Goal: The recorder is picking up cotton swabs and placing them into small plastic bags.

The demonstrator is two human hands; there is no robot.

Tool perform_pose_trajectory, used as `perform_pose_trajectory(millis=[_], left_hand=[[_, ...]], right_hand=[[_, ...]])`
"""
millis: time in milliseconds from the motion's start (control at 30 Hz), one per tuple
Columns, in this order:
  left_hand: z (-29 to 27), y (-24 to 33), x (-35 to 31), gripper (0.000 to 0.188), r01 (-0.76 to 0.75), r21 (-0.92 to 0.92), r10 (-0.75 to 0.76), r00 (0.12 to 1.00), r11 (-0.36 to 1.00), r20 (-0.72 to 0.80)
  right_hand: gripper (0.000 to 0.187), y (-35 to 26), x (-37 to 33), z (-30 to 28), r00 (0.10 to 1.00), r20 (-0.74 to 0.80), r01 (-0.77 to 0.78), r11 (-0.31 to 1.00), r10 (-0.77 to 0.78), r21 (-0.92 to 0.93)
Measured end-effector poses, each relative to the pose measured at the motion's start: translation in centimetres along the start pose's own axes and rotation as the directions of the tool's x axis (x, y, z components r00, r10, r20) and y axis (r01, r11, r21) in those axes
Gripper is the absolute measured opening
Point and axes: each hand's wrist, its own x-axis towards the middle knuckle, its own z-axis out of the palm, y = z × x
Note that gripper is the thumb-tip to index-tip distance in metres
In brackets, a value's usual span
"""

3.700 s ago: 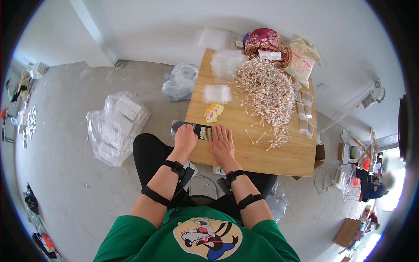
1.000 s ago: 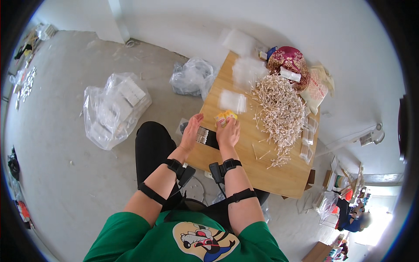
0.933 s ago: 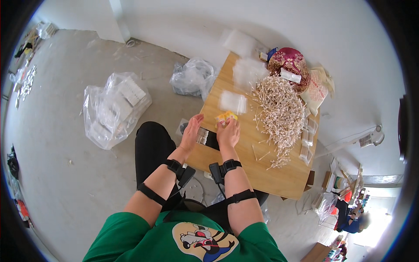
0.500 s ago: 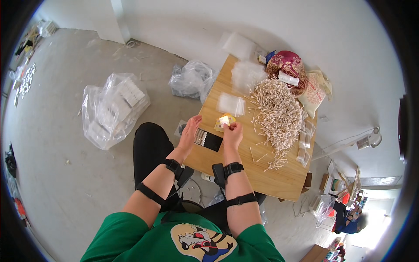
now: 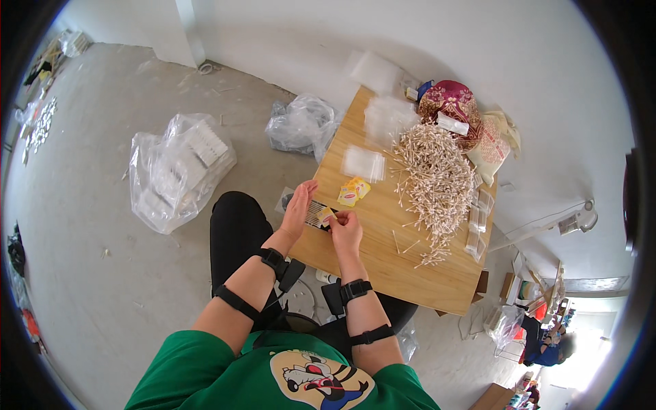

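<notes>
My right hand (image 5: 347, 234) pinches a small yellow-and-white card (image 5: 325, 215) by its edge, over a row of cotton swabs (image 5: 313, 211) lying side by side on a dark pad. My left hand (image 5: 298, 209) rests edge-on beside the swabs' left end, fingers stretched out and holding nothing. A little beyond, a loose stack of similar yellow cards (image 5: 353, 192) lies on the wooden table (image 5: 383, 249). The pad is mostly covered by my right hand and the card.
A large heap of cotton swabs (image 5: 437, 178) spreads over the table's right side, with clear plastic boxes (image 5: 480, 219) along the edge. Clear bags (image 5: 363, 163) lie beyond the cards. Plastic sacks (image 5: 179, 174) stand on the floor to the left. A patterned purple bundle (image 5: 447, 99) sits at the far edge.
My right hand has moved left and nearer from the card stack, bringing one card over the swab row. My left hand has hardly moved.
</notes>
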Motion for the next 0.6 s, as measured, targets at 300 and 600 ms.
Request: perform_pose_trajectory(millis=[300,600], left_hand=[[0.5,0.5,-0.1,0.055,0.041,-0.022,-0.041,0.999,0.999,-0.015],[0.1,-0.1,-0.1,0.057,-0.008,-0.065,0.007,1.000,0.998,-0.011]], right_hand=[[0.015,-0.5,0.8,0.9,0.992,0.084,0.106,0.980,-0.093,-0.168],[0.023,-2.1,-0.3,2.0,0.959,0.124,0.285,0.869,-0.256,-0.404]])
